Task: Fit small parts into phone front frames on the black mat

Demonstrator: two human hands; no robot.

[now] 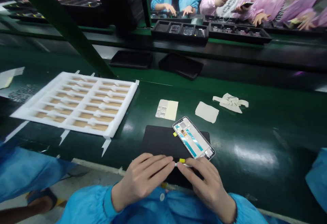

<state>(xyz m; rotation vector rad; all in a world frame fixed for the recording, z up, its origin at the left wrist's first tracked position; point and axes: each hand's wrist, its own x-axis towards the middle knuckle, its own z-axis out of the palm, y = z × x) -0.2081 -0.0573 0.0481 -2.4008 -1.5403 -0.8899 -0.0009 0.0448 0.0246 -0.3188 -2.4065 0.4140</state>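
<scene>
Both hands meet at the near edge of the black mat: the left hand and right hand pinch a small strip with a yellow tab between their fingertips. It looks light, thin and floppy, probably sticky, so best held by the tab. Just beyond, on the mat's right side, lies a phone frame, which seems stiff but delicate. Left of the mat sits a white tray.
</scene>
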